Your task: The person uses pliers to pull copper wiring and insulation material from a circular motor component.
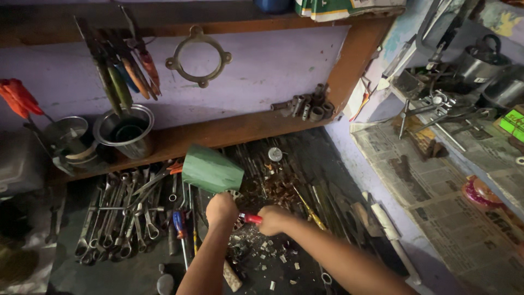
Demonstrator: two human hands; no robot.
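Left hand (221,208) grips green mallet (212,170); right hand (273,219) clenches red-handled tool (250,218); spanners (123,216) heaped left.

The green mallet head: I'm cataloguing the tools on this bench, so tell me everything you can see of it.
The green mallet head is a stubby, slightly tapered block, matt like rubber or plastic, with flat end faces. It lies tilted, raised just above the spanners and scrap on the dark bench. The left hand is closed below it, hiding the handle. The right hand, beside it, grips a red-handled tool and does not touch the head.
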